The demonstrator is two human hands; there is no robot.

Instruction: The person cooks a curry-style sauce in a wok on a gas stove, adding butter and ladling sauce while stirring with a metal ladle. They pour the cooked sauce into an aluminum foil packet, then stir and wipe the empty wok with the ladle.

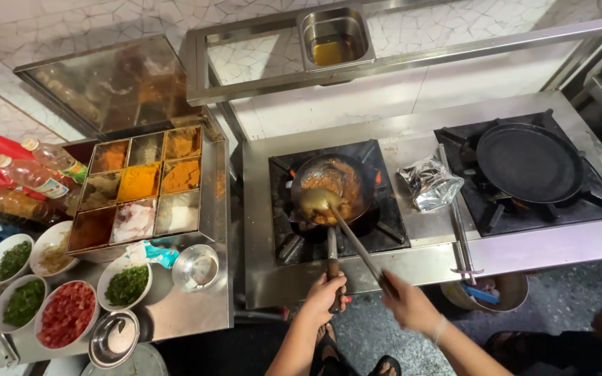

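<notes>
On the steel stove (412,150), ladle (346,233) handle slanting down-right from pan (329,189) to right hand (407,306).

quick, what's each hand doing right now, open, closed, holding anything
Left hand: closed around the pan handle, holding the pan on the burner.
Right hand: closed on the ladle, its bowl in the pan; the hand is blurred.

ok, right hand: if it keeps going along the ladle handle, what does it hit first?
Probably the pan on the left burner: the right hand points up-left along the ladle, whose bowl sits in the orange curry. Depth unclear.
</notes>
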